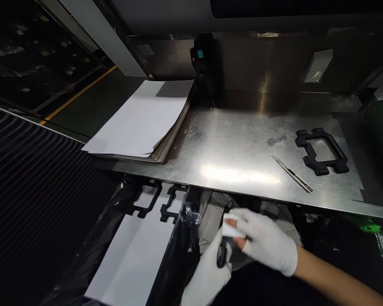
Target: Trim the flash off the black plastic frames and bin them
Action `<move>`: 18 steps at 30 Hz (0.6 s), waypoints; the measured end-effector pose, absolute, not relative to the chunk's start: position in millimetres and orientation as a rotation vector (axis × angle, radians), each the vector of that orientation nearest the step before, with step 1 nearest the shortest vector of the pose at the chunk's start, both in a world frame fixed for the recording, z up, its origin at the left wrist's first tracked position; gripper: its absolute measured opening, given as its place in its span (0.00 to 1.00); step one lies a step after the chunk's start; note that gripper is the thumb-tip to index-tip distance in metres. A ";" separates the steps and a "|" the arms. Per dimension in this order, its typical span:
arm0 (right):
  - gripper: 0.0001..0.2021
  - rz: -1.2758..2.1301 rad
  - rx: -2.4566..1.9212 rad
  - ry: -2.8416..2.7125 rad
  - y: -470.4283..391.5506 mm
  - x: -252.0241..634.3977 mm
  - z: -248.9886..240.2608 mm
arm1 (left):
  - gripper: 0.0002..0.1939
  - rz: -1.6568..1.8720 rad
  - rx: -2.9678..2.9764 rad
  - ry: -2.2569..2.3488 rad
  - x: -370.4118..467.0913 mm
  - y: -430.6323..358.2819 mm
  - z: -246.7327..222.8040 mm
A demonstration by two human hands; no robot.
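Observation:
My left hand (207, 272), in a white glove, grips a dark plastic part (222, 253) below the table's front edge. Most of that part is hidden by my hands. My right hand (263, 242), gloved with some fingertips bare, pinches a small white piece (231, 229) against or just over the part; whether it is paper or cloth I cannot tell. On the metal table lie a black plastic frame (333, 146) with notched edges and a slim utility knife (292, 173).
A stack of white sheets (143, 114) lies at the table's (230, 140) left. Lower left, a black-lined container (181, 242) holds a white sheet (135, 250) and two black frames (147, 199). Ribbed black material (51, 204) fills the far left. A green object (368, 225) is at right.

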State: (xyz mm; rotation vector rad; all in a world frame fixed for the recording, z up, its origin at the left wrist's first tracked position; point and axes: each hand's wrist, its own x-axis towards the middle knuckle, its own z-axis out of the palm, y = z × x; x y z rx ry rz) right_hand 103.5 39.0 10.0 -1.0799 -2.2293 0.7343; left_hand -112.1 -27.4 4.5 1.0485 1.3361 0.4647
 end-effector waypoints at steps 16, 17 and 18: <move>0.23 0.848 -0.887 -2.154 -14.6 95.0 0.1 | 0.49 0.463 1.089 1.247 -113.1 -29.8 -18.7; 0.23 0.761 -0.942 -2.200 -13.3 93.9 -2.6 | 0.46 0.457 1.123 1.275 -111.6 -28.2 -15.6; 0.23 0.670 -1.002 -2.229 -11.0 93.9 -4.5 | 0.43 0.462 1.157 1.308 -109.7 -26.4 -11.6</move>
